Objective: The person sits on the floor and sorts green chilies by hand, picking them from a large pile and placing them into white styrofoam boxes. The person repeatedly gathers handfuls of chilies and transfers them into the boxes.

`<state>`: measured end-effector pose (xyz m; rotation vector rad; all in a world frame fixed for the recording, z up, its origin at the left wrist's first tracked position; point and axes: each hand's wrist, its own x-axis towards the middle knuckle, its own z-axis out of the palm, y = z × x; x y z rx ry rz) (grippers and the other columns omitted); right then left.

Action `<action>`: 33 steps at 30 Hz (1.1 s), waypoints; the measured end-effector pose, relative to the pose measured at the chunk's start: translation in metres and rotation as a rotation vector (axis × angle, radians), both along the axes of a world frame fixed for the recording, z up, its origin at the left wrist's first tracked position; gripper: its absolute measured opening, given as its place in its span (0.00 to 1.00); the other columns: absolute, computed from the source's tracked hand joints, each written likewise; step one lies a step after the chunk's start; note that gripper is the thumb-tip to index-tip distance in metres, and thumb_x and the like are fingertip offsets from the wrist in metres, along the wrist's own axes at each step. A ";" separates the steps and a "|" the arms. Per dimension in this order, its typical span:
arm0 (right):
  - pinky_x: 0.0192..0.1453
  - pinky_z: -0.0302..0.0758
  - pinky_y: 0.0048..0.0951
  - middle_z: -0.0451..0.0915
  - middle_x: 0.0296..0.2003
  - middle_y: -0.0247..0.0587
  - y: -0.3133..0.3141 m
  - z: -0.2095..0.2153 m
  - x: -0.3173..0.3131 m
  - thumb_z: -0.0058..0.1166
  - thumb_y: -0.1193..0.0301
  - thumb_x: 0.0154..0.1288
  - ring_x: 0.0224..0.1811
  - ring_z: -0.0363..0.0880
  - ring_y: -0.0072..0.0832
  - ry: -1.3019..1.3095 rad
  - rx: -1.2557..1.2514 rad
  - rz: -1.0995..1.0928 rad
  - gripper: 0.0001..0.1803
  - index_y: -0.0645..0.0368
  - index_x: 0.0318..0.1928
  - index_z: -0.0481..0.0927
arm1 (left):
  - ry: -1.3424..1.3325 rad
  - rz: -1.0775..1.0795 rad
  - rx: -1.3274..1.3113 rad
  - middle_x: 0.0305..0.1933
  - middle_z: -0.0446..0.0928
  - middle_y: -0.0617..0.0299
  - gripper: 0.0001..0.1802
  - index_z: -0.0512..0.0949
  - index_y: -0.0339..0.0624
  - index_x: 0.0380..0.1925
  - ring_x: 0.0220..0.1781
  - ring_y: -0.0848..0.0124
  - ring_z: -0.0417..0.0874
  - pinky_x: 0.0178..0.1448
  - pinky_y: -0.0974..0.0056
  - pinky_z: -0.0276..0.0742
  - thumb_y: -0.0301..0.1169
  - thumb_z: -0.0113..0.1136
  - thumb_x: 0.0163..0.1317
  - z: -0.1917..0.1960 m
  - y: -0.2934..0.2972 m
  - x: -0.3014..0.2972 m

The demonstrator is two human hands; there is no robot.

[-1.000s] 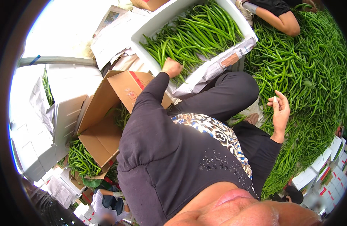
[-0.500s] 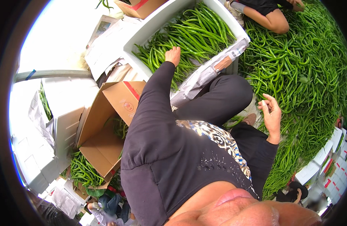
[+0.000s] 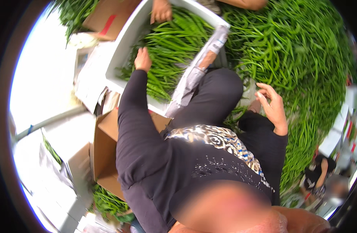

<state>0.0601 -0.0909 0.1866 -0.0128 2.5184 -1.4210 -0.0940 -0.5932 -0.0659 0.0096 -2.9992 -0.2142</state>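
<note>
A white box (image 3: 115, 62), with printed paper over its near right edge, holds long green chili peppers (image 3: 174, 46) laid mostly side by side. My left hand (image 3: 143, 59) rests on the peppers near the box's left wall, back of the hand up. Its fingers look extended and foreshortened, and no pepper shows in its grasp. My right hand (image 3: 272, 108) hovers by my knee with fingers loosely bent and apart, holding nothing. Beyond it spreads a large heap of loose green chili peppers (image 3: 287, 50). Another person's hand (image 3: 161, 11) reaches over the box's far edge.
An open cardboard box (image 3: 104, 155) stands beside my left arm, with more peppers (image 3: 108, 202) below it. White boxes (image 3: 50, 186) are at the left. Another cardboard box (image 3: 112, 19) sits at the far left. A person (image 3: 320, 174) is at the lower right.
The view has shifted, so the white box appears further left. Another person's hand has come to its far edge. My left hand stays on the peppers; my right hand remains empty.
</note>
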 end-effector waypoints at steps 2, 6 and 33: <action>0.35 0.73 0.22 0.80 0.33 0.38 0.015 0.004 0.005 0.53 0.74 0.65 0.31 0.76 0.20 0.053 0.029 -0.018 0.17 0.63 0.54 0.74 | -0.017 -0.209 -0.062 0.47 0.72 0.45 0.21 0.68 0.38 0.50 0.48 0.50 0.77 0.47 0.52 0.76 0.31 0.59 0.56 -0.014 0.014 0.031; 0.38 0.73 0.24 0.81 0.34 0.38 0.043 0.021 0.020 0.54 0.73 0.65 0.33 0.77 0.22 0.170 0.024 -0.163 0.17 0.62 0.54 0.74 | -0.356 -0.678 0.135 0.53 0.72 0.48 0.20 0.75 0.42 0.48 0.54 0.49 0.73 0.59 0.49 0.67 0.40 0.59 0.59 -0.016 0.029 0.125; 0.45 0.75 0.44 0.79 0.41 0.46 0.259 -0.384 0.172 0.55 0.58 0.65 0.41 0.77 0.41 -0.598 0.429 -0.826 0.20 0.60 0.49 0.77 | -0.999 -0.907 0.354 0.43 0.82 0.52 0.15 0.77 0.35 0.47 0.43 0.66 0.83 0.48 0.65 0.76 0.29 0.58 0.62 0.132 0.428 -0.010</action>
